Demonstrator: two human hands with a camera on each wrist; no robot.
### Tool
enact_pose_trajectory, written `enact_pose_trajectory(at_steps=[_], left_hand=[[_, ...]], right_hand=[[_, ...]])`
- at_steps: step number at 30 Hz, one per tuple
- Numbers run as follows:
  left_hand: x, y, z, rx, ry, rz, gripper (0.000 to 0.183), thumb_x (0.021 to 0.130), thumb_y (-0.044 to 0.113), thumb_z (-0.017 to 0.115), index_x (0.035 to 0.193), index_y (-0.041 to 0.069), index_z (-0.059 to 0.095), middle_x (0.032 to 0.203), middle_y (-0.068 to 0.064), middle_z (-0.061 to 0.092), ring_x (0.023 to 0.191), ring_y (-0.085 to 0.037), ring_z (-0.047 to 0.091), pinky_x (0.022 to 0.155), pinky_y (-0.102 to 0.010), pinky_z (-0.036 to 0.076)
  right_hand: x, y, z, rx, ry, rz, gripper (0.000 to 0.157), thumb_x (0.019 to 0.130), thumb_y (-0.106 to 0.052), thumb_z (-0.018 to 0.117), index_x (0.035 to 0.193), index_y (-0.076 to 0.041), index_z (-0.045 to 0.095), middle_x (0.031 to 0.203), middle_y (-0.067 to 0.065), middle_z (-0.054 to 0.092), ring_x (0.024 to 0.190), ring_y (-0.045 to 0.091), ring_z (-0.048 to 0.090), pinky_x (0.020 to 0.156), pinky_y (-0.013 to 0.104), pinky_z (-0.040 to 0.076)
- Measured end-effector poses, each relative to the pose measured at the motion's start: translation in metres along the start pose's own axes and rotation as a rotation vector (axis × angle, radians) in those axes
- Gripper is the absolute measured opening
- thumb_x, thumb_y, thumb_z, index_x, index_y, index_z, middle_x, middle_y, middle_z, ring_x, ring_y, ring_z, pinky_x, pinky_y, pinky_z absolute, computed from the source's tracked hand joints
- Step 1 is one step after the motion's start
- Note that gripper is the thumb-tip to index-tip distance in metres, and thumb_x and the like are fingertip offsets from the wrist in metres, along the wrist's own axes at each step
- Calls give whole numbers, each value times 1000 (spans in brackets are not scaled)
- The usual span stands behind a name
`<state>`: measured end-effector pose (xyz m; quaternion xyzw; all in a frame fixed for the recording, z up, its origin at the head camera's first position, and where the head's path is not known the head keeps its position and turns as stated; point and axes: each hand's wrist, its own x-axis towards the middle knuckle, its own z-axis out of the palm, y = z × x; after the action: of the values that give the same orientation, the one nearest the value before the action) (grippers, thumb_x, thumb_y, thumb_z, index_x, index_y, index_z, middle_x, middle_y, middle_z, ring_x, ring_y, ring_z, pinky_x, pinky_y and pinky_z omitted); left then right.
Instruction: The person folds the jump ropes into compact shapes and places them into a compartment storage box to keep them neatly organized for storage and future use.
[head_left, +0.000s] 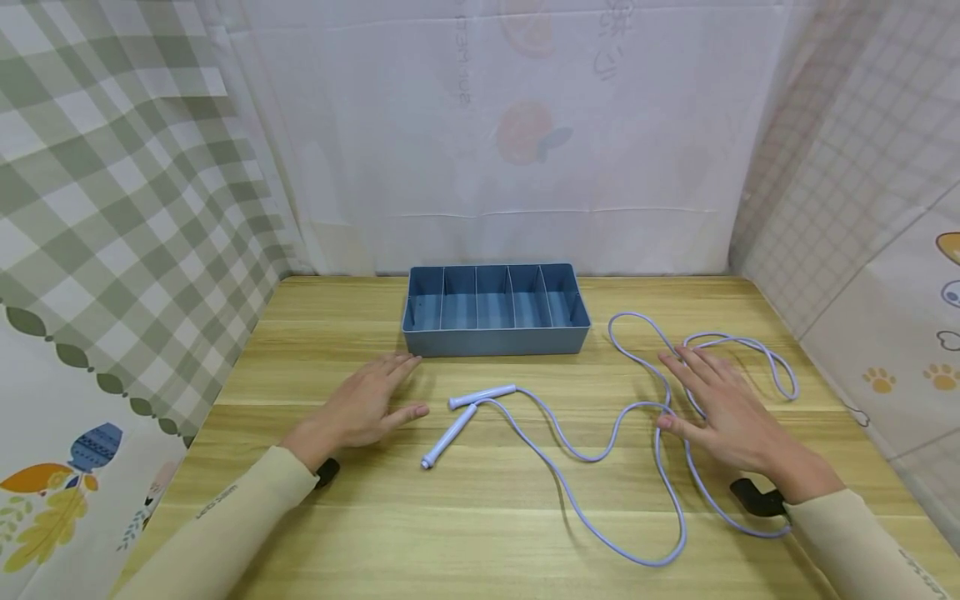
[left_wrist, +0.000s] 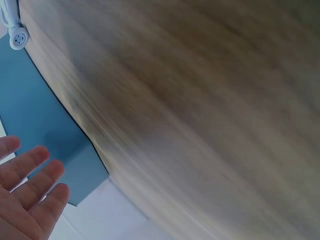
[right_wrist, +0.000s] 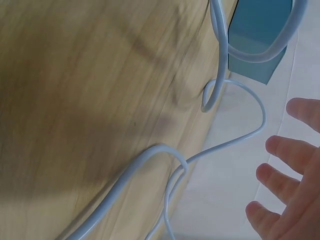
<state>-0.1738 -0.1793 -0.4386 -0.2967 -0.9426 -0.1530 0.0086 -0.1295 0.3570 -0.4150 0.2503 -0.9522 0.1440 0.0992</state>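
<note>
A pale lavender jump rope (head_left: 566,492) lies loosely looped over the right half of the table, its two handles (head_left: 482,396) side by side near the middle. My left hand (head_left: 360,404) is spread with straight fingers, left of the handles and close to the front left corner of a blue-grey divided box (head_left: 495,342). Over the rope's loops, my right hand (head_left: 723,408) hovers with fingers extended, overlapping the cord in the head view. In the right wrist view, cord (right_wrist: 220,55) curves up beside the fingers (right_wrist: 287,150). Neither hand grips anything.
The box stands at the back of the wood-grain table (head_left: 337,533), split by thin dividers into several compartments. A white curtain (head_left: 360,150) hangs behind the table. Green checked cloth (head_left: 127,167) covers the left side, and a patterned cloth (head_left: 877,292) the right.
</note>
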Motion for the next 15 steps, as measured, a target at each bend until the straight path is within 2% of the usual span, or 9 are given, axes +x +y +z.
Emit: enact_pose_trajectory(at_steps=[5,12,15], left_hand=[[2,2,0,-8,7,8,83,100,61,54,156,2,38,156,-22,44,143,-43,40,117,-58,32],[6,7,1,-42,10,9,80,101,59,56,155,1,41,154,-21,46,142,-42,43,116,-57,33],[7,9,2,-66,16,9,77,101,56,58,153,1,43,152,-21,48,141,-41,45,115,-56,35]], right_hand=[[0,-1,-1,8,2,0,90,90,-42,76,163,-17,29,164,22,28,151,43,22,122,59,10],[0,-1,0,6,6,-7,90,90,-41,77,162,-16,30,164,22,28,152,43,21,124,54,8],[0,-2,1,6,7,-9,90,90,-40,77,162,-16,30,164,22,28,151,44,22,123,56,10]])
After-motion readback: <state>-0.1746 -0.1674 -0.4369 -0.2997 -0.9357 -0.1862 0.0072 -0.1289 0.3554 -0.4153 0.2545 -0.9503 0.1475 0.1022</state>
